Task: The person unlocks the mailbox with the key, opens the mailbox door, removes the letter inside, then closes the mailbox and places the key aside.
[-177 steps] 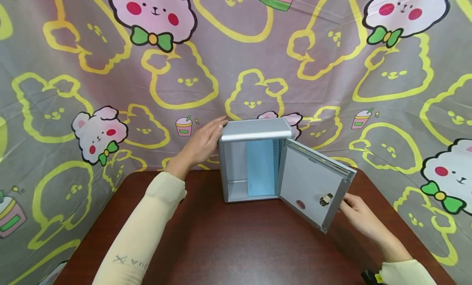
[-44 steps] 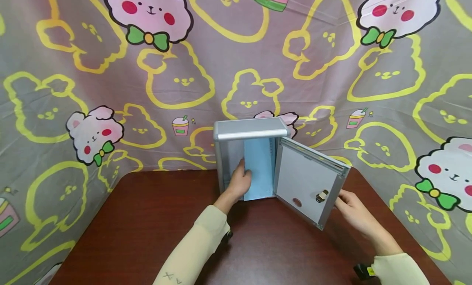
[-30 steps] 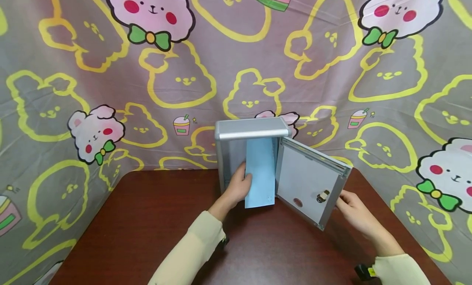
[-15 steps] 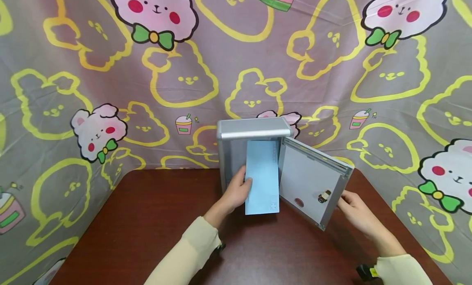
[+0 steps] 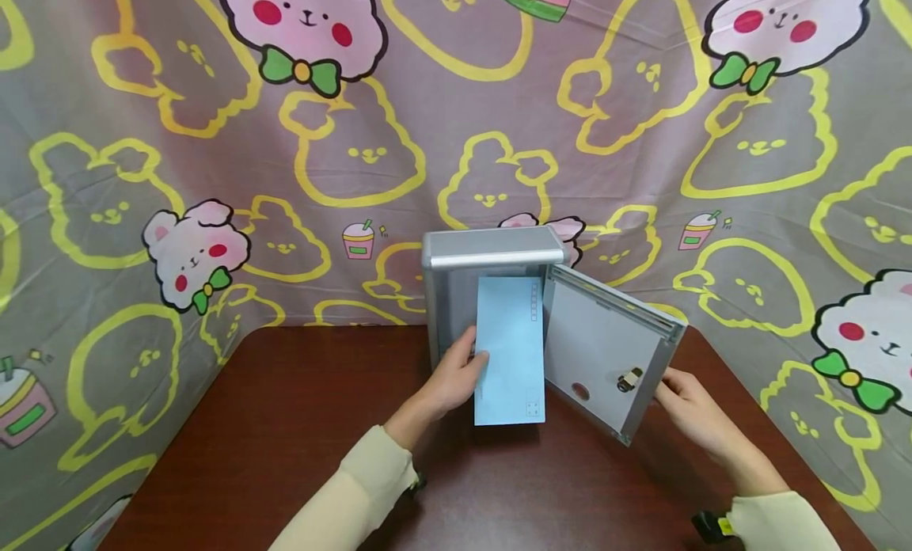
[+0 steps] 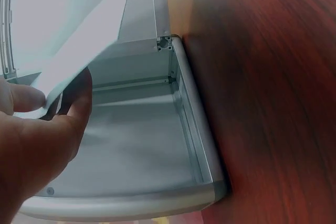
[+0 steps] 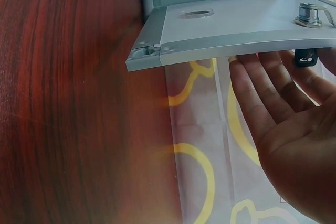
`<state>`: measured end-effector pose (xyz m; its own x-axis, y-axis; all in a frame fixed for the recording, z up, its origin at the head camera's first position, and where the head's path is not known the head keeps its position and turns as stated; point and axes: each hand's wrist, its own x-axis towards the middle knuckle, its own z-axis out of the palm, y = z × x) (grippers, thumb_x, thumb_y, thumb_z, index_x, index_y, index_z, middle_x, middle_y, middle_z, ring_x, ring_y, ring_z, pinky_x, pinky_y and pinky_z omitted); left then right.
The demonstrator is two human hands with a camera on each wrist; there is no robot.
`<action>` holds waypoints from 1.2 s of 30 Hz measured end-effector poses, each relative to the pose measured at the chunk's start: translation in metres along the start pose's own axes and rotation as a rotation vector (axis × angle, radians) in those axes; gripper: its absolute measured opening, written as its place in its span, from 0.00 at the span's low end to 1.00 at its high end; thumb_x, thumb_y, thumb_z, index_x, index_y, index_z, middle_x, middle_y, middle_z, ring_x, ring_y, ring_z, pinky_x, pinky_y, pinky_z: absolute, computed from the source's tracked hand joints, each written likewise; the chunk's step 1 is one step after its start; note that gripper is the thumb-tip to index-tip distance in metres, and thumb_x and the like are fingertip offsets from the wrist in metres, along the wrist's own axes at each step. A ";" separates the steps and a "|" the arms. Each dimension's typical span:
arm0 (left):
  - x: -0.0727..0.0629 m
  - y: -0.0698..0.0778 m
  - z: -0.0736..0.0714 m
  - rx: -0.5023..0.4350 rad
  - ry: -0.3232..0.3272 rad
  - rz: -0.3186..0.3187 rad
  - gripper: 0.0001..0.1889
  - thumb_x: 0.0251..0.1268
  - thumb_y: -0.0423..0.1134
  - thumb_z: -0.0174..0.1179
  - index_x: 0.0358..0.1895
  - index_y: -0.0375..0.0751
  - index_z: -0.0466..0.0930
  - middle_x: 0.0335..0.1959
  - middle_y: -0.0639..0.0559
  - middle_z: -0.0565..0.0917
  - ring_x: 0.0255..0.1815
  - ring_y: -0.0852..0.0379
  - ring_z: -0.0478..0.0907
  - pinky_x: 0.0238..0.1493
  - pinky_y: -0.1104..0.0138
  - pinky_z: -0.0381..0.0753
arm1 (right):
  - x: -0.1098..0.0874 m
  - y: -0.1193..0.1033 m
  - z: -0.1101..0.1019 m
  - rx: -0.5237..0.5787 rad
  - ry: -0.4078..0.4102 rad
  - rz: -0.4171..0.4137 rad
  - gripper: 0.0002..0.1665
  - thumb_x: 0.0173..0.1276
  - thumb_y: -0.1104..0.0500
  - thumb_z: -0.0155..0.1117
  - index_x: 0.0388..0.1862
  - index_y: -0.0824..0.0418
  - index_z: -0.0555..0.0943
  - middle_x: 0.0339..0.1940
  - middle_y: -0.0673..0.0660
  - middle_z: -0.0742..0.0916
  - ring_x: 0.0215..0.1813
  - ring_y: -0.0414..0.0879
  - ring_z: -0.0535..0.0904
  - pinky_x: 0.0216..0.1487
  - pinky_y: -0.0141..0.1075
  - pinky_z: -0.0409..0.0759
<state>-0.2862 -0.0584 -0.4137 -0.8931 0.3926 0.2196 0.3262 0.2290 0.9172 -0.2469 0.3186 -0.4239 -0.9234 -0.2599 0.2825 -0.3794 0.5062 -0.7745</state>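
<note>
In the head view, a light blue envelope (image 5: 510,353) stands upright before the opening of a silver metal box (image 5: 496,248). My left hand (image 5: 450,377) pinches its left edge between thumb and fingers. The left wrist view shows the envelope (image 6: 86,45) edge-on in that grip, above the box interior (image 6: 131,145). The box door (image 5: 602,349) stands swung out to the right, its lock (image 5: 630,379) showing on the inner face. My right hand (image 5: 694,412) touches the door's outer side with fairly straight fingers. A black key head (image 7: 306,57) sits among these fingers; their tips are hidden.
The box stands on a dark reddish-brown table (image 5: 321,424). A cartoon-printed cloth (image 5: 399,139) hangs behind and around the table. Dark wrist gear (image 5: 711,527) shows by the right cuff. The open door juts forward to the right of the envelope.
My left hand has gone from the box's top corner into the box, gripped the envelope and drawn it forward out of the opening. The right hand and door stay about where they were.
</note>
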 end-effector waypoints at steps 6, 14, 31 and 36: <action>-0.010 0.002 -0.004 0.035 -0.043 0.012 0.33 0.83 0.35 0.43 0.81 0.28 0.41 0.82 0.33 0.49 0.82 0.40 0.49 0.79 0.46 0.54 | 0.001 0.000 0.000 -0.003 -0.001 -0.009 0.19 0.84 0.58 0.48 0.55 0.70 0.82 0.44 0.44 0.89 0.46 0.34 0.83 0.44 0.31 0.83; -0.019 0.011 -0.008 -0.031 -0.093 0.063 0.25 0.84 0.33 0.40 0.79 0.35 0.55 0.69 0.36 0.74 0.64 0.45 0.77 0.60 0.51 0.81 | 0.001 0.000 -0.001 0.011 -0.010 -0.011 0.19 0.84 0.59 0.48 0.56 0.70 0.82 0.45 0.42 0.89 0.47 0.33 0.84 0.43 0.31 0.84; -0.032 0.019 -0.012 0.605 -0.011 0.304 0.23 0.81 0.31 0.44 0.74 0.36 0.63 0.59 0.41 0.83 0.56 0.52 0.83 0.59 0.57 0.82 | -0.001 0.000 -0.001 0.035 -0.019 -0.003 0.20 0.85 0.59 0.47 0.58 0.73 0.80 0.46 0.42 0.89 0.47 0.34 0.84 0.44 0.30 0.84; -0.036 0.019 -0.010 0.797 0.001 0.324 0.26 0.78 0.31 0.47 0.76 0.43 0.65 0.65 0.46 0.81 0.58 0.52 0.83 0.52 0.57 0.86 | 0.000 0.000 -0.001 0.033 -0.021 -0.009 0.20 0.85 0.59 0.47 0.57 0.73 0.81 0.45 0.42 0.88 0.47 0.33 0.84 0.44 0.29 0.83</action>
<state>-0.2508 -0.0770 -0.4014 -0.7187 0.5460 0.4304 0.6847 0.6633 0.3019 -0.2466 0.3192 -0.4236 -0.9186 -0.2817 0.2772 -0.3847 0.4762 -0.7907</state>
